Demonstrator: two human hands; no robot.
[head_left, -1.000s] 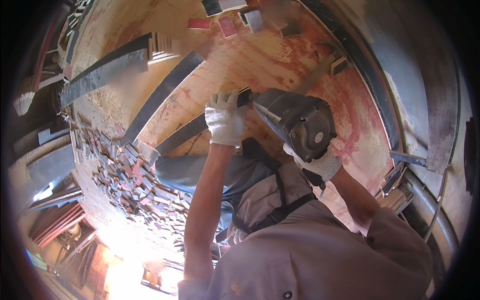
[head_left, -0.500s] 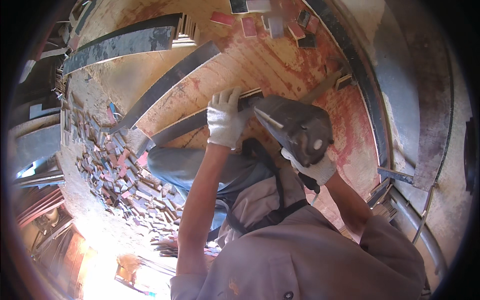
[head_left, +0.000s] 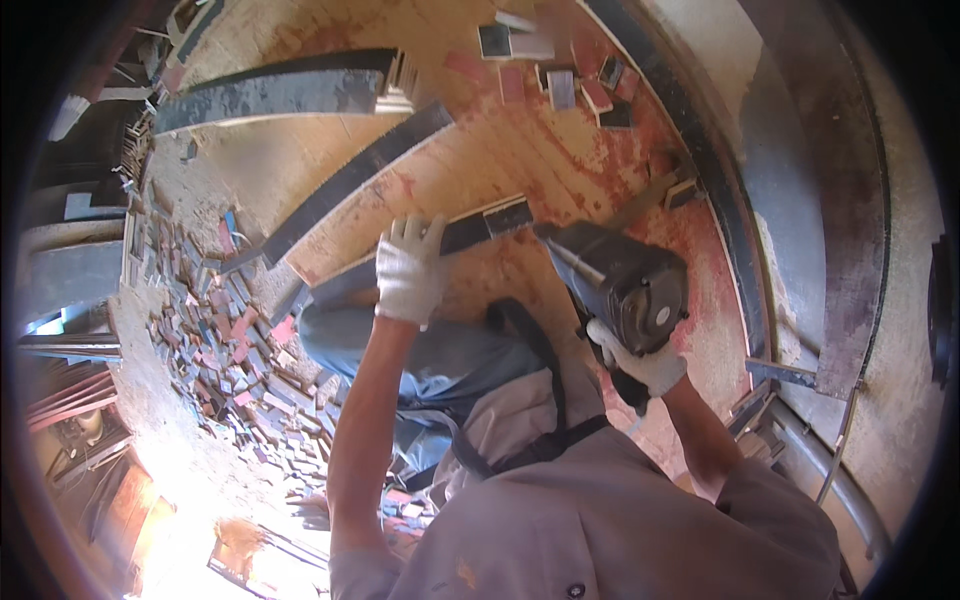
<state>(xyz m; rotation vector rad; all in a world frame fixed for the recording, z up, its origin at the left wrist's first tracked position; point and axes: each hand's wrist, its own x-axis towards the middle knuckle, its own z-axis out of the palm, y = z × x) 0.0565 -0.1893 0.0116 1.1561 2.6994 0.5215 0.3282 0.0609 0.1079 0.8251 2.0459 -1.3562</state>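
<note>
My left hand (head_left: 408, 270), in a white knit glove, rests over a long dark-faced wooden strip (head_left: 468, 233), fingers stretched out and apart. At the strip's far right end, a short dark block (head_left: 510, 217) with a pale edge line is visible. My right hand (head_left: 645, 365), also gloved, is wrapped round the handle of a black nail gun (head_left: 630, 285). The tool's nose points left, just right of the strip's end. The grip itself is partly hidden by my fingers.
Another dark strip (head_left: 350, 190) lies beyond, with a stack of curved strips (head_left: 275, 92) farther left. Small red and black blocks (head_left: 562, 90) sit at the back. A heap of offcuts (head_left: 245, 350) covers the floor at left. A long curved dark edge (head_left: 700, 150) bounds the right side.
My left hand has slid left along the strip, its fingers spreading. The nail gun has moved right and slightly nearer me, exposing the short block at the strip's end.
</note>
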